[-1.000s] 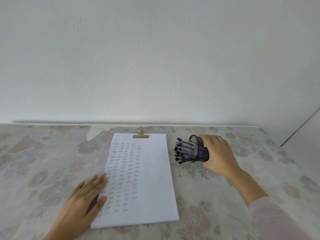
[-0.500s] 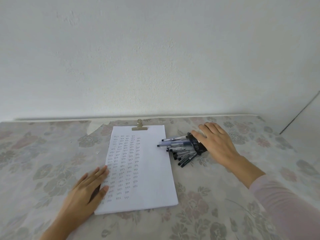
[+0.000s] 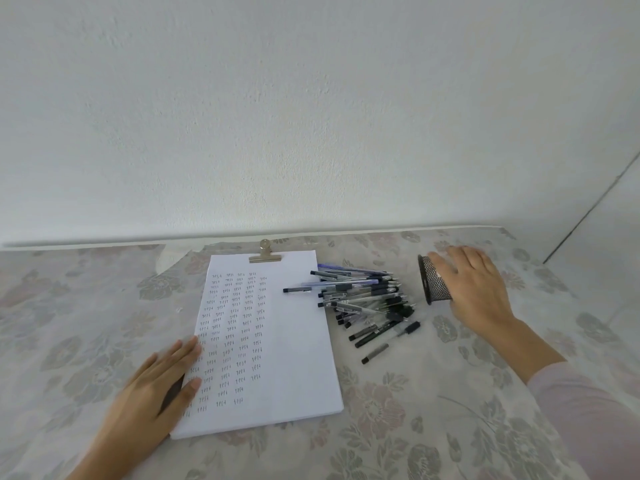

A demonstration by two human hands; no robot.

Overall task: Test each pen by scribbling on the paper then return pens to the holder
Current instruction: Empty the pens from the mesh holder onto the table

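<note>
Right hand [image 3: 474, 289] reached forward at table's far right, palm down, fingers draped over holder [image 3: 433, 285], gripping it; thumb hidden. Forearm ran back to pink sleeve [image 3: 588, 420]. Holder lay on side, mouth toward pens [image 3: 367, 299]. Pens lay in loose heap on cloth between holder and paper [image 3: 270, 341], a few tips over paper's right edge. Left hand [image 3: 152, 389] lay flat, fingers straight, resting on paper's lower left edge. Paper clipped at top, scribbles in rows.
</note>
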